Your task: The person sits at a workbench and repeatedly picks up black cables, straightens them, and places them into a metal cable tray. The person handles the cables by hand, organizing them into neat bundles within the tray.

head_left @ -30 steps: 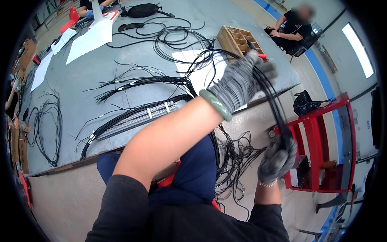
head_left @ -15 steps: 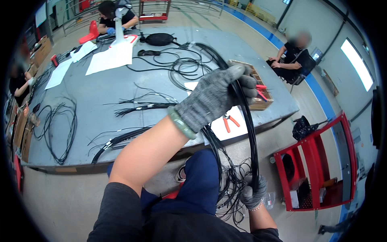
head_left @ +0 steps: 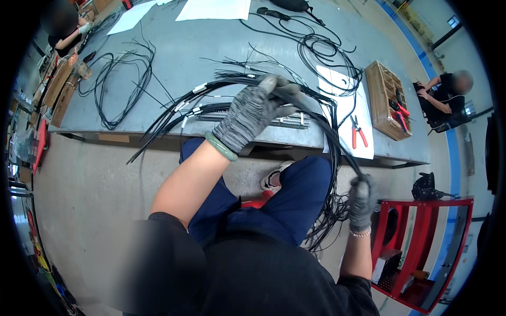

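- clock read from mid-view, 12 at top.
- cable bundle [head_left: 328,129]: black, arched. free ends out near 9, over through 12, down to 4.
- left hand [head_left: 250,113], gloved, at 12: fingers wrapped round the bundle near the top of the arch, above the worktop [head_left: 184,47].
- right hand [head_left: 361,203], gloved, at 4: looks closed round the bundle's lower run, off the near edge of the worktop. blurred, so exact finger placement can't be told.
- step in hand, my read: two-handed handling of the bundle, its run held up as one between the two grips.
- white labels [head_left: 200,88] on the bundle toward its free ends, 10 to 11. can't tell if those ends touch the worktop.
- slotted strips [head_left: 287,120] at 1, just behind the bundle.
- loose cable tangle [head_left: 332,210] between 4 and 5, beside the right hand. possible snag, i'd say.
- pliers [head_left: 354,137] on a paper sheet [head_left: 363,150], between 2 and 3, neither hand on them. wooden box [head_left: 375,100] at 2, tools in it.
- next move, judged: calls for both grips firm enough that strands don't splay, a wide bend since the bundle looks springy, and the right-hand end kept clear of the tangle.
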Available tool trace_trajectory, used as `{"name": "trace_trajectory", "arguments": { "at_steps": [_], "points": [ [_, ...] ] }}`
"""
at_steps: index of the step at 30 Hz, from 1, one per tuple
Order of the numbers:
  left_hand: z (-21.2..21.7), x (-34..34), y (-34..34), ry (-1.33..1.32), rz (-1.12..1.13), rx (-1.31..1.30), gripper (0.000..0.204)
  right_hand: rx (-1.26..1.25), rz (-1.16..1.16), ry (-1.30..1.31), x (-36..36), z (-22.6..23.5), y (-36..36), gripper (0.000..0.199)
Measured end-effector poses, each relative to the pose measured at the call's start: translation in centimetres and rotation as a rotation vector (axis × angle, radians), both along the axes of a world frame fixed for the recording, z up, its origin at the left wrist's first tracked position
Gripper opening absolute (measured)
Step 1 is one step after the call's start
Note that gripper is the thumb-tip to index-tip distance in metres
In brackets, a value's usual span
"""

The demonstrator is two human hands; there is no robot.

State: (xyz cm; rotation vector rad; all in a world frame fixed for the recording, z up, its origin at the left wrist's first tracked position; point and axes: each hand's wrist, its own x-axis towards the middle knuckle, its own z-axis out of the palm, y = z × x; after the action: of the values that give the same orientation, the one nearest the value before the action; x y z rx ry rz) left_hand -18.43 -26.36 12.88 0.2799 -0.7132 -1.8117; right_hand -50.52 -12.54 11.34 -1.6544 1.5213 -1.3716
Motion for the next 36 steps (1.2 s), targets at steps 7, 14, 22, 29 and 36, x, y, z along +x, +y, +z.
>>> {"name": "trace_trajectory", "arguments": {
  "at_steps": [7,14,22,29,36],
  "points": [
    [-16.0,2.0,-2.4,-0.103,0.075,0.582,0.048,0.215,-0.027,0.113,3.9,-4.2,-5.2,0.036],
    [-19.3,2.9,5.9,-0.083,0.051,0.525,0.044,-0.028,-0.034,0.274,2.8,-5.7,-6.2,0.014],
    [-22.9,4.5,5.3,0.218,0.373,0.584,0.040,0.262,0.004,-0.257,3.3,-1.8,-5.3,0.040],
    [-19.3,2.0,5.9,-0.026,0.096,0.930,0.043,0.252,0.002,-0.322,2.4,-0.1,-4.8,0.037],
    [-23.7,2.4,7.4,0.220,0.194,0.716,0.032,0.193,0.117,-0.353,2.4,0.7,-4.1,0.035]
  ]
}}
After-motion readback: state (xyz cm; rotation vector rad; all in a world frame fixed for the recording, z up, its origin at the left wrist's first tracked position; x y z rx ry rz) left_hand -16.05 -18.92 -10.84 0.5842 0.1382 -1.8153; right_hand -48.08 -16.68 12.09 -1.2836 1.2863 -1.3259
